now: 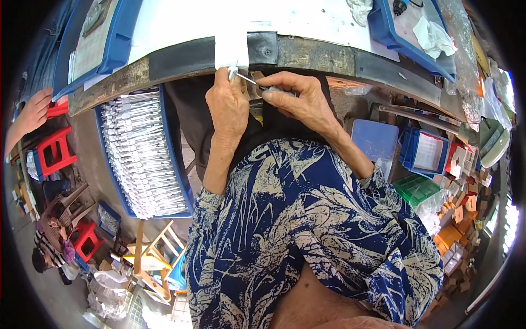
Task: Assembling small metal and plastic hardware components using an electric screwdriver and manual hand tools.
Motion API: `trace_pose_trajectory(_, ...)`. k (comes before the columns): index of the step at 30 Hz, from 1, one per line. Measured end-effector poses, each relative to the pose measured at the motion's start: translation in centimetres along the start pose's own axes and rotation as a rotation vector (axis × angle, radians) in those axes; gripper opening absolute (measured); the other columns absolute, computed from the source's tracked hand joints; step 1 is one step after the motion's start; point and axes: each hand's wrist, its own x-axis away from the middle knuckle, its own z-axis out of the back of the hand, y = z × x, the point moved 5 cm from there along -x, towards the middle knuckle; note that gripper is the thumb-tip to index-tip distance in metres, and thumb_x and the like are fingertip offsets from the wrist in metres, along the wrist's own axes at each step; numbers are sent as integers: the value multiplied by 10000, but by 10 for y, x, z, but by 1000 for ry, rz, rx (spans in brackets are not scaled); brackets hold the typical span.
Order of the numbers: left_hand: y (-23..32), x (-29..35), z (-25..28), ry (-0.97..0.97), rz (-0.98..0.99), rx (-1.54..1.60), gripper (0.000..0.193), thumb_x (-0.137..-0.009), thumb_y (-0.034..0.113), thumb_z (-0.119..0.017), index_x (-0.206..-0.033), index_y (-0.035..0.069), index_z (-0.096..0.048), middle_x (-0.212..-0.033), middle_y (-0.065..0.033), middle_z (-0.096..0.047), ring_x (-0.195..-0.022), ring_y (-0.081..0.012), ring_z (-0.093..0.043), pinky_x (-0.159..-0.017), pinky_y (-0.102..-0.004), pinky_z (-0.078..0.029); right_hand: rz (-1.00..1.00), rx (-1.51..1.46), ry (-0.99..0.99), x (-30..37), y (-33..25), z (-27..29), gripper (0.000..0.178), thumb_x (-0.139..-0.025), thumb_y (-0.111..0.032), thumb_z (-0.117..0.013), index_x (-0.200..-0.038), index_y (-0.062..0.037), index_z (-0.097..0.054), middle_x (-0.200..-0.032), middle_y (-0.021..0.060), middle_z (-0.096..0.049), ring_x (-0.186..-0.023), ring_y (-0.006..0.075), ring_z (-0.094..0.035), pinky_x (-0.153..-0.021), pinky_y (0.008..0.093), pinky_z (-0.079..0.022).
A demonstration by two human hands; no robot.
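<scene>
My left hand (pixel 226 107) is closed at the worktable's edge, its fingertips pinching a small silvery-white metal piece (pixel 233 71). In my right hand (pixel 301 101) is a thin hand tool with a dark handle (pixel 265 88). Its slim metal shaft (pixel 247 80) points left and its tip meets the small piece; the exact tip shape is too small to make out. Under both sits a white strip (pixel 230 50) that hangs over the table edge (pixel 315 53). Below the table on the left, a blue tray (pixel 175 154) holds rows of many silvery metal parts (pixel 139 156).
Blue trays stand on the table at left (pixel 112 52) and right (pixel 384 27), the right one with crumpled white paper (pixel 433 37). A blue stool (pixel 374 140) is at right. Red stools (pixel 56 152) stand at far left, near another person's hand (pixel 38 109).
</scene>
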Motion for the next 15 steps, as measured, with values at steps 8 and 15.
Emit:
trace_pose_trajectory(8, -1, 2, -1, 10, 9, 16, 102, -875, 40, -472, -886, -37, -539, -606, -83, -517, -541, -138, -494, -512, -282, -403, -9, 7, 2, 0, 6, 3, 242, -811, -161, -620, -1021, -43, -644, -704, 14, -607, -514, 31, -455, -448, 176, -365)
trace_pose_trajectory(15, 2, 2, 0, 21, -10, -3, 111, -874, 43, -468, -904, -36, -541, -610, -97, -529, -538, -158, -523, -511, -292, -412, 12, 77, -3, -1, -1, 2, 254, -805, -161, -623, -1024, -31, -638, -757, 28, -621, -598, 55, -507, -527, 201, -425)
